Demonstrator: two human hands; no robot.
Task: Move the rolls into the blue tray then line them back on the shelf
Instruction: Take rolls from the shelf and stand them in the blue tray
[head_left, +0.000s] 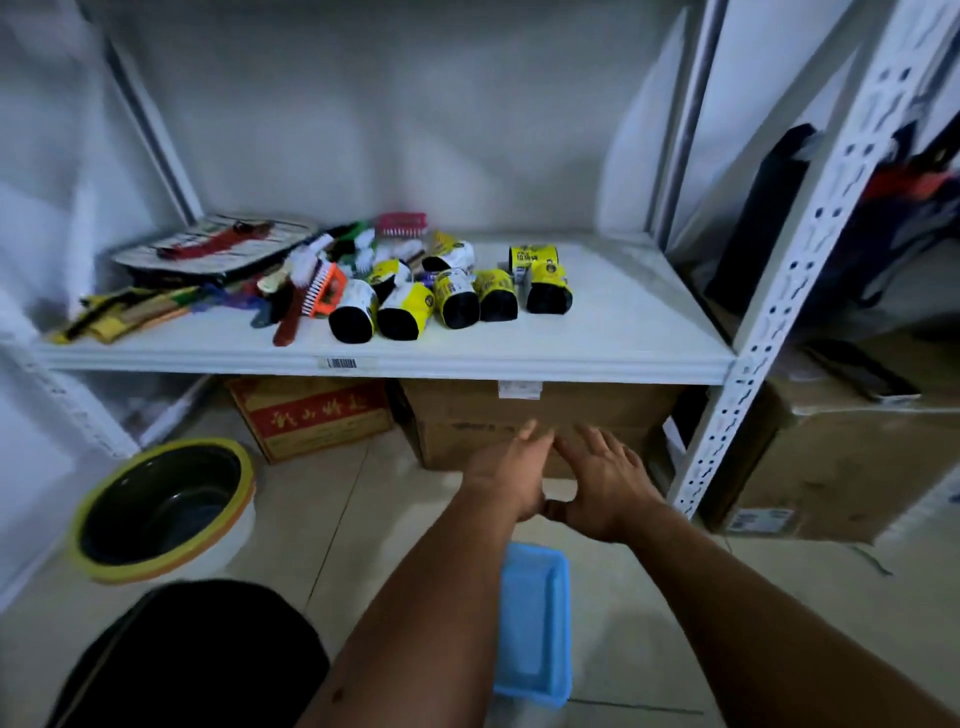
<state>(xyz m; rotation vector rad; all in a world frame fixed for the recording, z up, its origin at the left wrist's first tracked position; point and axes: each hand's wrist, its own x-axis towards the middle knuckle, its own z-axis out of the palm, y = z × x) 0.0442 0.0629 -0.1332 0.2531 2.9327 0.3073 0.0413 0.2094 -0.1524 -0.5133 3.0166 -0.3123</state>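
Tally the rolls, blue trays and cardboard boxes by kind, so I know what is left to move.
Rolls: 8 that I can make out, all on the shelf, some overlapping
Blue tray: 1, no roll in the part that shows
Cardboard boxes: 3
Total: 12

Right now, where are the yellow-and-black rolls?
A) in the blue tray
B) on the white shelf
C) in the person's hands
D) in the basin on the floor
B: the rolls lie clustered on the white shelf, beside the brushes.
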